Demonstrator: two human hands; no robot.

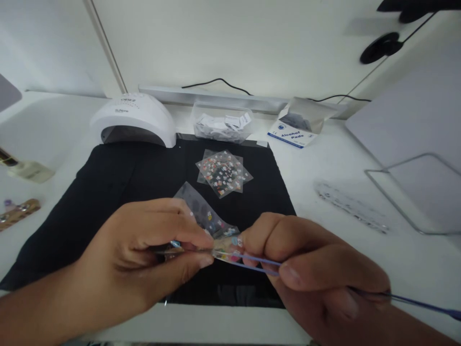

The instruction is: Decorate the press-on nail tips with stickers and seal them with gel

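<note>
My left hand (pixel 154 259) pinches a small clear plastic bag (pixel 201 211) between thumb and forefinger, over the black mat. Colourful little prints dot the bag, and its upper part stands up behind my fingers. My right hand (pixel 317 264) is closed on a thin blue-purple cord (pixel 257 266), whose two strands run from the bag's edge into my fingers. The cord comes out past my right hand toward the right edge. Its right fingertips touch the bag too. What lies inside the bag is mostly hidden by my left fingers.
Printed clear bags (pixel 225 173) lie fanned on the black mat (pixel 144 173). Behind stand a white nail lamp (pixel 135 113), a clear bin (pixel 221 122) of white packets and an alcohol pads box (pixel 295 129). A bottle (pixel 30 170) is left; a wire stand (pixel 392 197) is right.
</note>
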